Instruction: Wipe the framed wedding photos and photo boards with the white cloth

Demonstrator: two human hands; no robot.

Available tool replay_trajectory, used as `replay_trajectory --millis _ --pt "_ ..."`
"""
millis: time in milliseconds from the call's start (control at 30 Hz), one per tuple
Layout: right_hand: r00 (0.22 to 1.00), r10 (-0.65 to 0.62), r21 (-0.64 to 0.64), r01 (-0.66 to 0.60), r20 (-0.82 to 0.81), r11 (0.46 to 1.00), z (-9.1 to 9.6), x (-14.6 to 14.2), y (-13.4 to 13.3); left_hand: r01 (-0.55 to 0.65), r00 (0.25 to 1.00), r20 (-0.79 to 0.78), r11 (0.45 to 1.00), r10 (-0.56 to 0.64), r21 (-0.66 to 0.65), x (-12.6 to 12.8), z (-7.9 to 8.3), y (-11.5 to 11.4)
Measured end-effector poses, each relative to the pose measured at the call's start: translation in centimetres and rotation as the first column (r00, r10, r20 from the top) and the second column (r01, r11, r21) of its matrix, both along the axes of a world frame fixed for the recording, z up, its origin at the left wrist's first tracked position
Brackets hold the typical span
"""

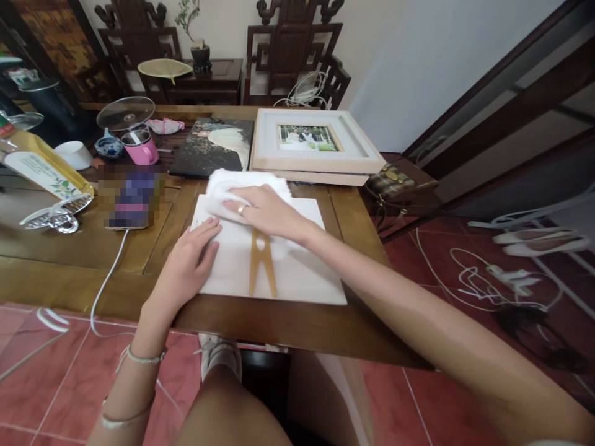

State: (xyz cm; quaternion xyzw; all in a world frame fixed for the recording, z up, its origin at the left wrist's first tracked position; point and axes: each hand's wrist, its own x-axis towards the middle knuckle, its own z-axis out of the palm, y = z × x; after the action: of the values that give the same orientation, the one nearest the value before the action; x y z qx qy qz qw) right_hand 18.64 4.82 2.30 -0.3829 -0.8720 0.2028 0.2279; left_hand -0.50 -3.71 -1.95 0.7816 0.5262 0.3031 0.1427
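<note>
A white flat panel lies on the wooden table, with a tan, two-legged piece on its face. My right hand, wearing a ring, presses a folded white cloth onto the panel's far part. Its fingers curl into the cloth, which hides the upper end of the tan piece. At the panel's left edge, my left hand rests with its fingers stretched flat over the border and the thumb apart.
Behind the panel sit a white framed photo and a dark picture panel. To the left are a phone with a white cable, a hair claw, a pink mug and an oil bottle.
</note>
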Motion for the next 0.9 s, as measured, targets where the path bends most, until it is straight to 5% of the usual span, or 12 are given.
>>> replay_trajectory --millis 267,433,633,767,900 --pt "0.953 -0.297 -0.056 0.293 -0.067 0.954 -1.6 9.6 -2.1 0.001 1.000 0.010 1.000 -0.001 -0.005 -0.1 -0.2 0.0" --pt "0.998 -0.066 -0.033 0.066 -0.022 0.997 -1.4 11.1 -7.8 -0.004 1.000 0.002 1.000 0.004 -0.016 0.0 0.0 0.0" --pt "0.973 0.210 -0.060 -0.205 0.094 0.977 1.8 11.1 -14.3 -0.003 1.000 -0.004 1.000 0.003 -0.010 0.0 -0.1 0.0" --pt "0.975 0.188 -0.140 -0.172 0.117 0.975 1.7 11.8 -12.8 0.004 1.000 -0.003 1.000 -0.004 -0.012 -0.1 -0.1 0.0" --pt "0.995 0.085 -0.162 -0.075 0.052 0.984 -0.4 12.2 -7.0 0.004 1.000 0.006 1.000 -0.004 -0.018 -0.1 -0.1 0.0"
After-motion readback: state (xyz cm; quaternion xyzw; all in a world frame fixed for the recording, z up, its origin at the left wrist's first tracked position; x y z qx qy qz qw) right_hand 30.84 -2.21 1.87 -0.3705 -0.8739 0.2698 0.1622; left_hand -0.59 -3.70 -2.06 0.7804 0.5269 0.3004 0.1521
